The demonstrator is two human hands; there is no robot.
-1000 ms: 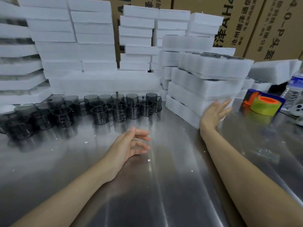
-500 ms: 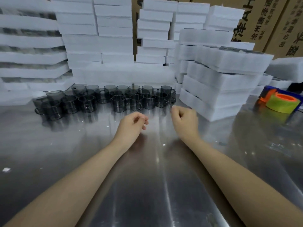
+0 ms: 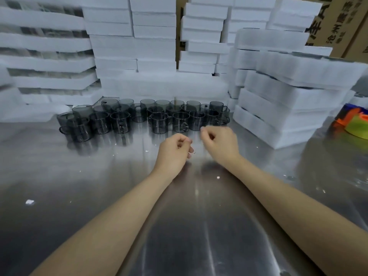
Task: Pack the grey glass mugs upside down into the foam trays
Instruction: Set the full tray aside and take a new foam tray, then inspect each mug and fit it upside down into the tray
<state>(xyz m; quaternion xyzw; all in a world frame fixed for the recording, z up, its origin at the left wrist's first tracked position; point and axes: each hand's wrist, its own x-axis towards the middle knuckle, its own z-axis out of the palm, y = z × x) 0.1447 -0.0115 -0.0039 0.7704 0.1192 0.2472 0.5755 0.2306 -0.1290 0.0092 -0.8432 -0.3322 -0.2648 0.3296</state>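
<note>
Just above the middle of the steel bench (image 3: 99, 186), both hands hover side by side, near each other but apart. The left hand (image 3: 172, 151) has its fingers curled into the palm and nothing in them. The right hand (image 3: 220, 143), a little further forward and slightly blurred, is curled the same way with the thumb near the forefinger; it too holds nothing that can be seen. Neither hand touches a mug.

The grey glass mugs (image 3: 159, 120) stand packed together in a few loose rows at the back of the bench, just beyond the hands; they sit rim up, handles pointing various ways, and none is in a tray. White foam trays (image 3: 135, 46) rise in tall stacks right behind the mugs. A lower, slightly skewed stack (image 3: 282, 108) sits on the bench to the right of the mugs, its near corner close to the right hand; dark shapes show between the layers of the stacks on the far left (image 3: 45, 52).

At the right edge lies a green and orange roll of tape (image 3: 356, 126); brown cardboard boxes (image 3: 342, 20) stand behind the stacks; small white crumbs (image 3: 29, 202) dot the bench.
</note>
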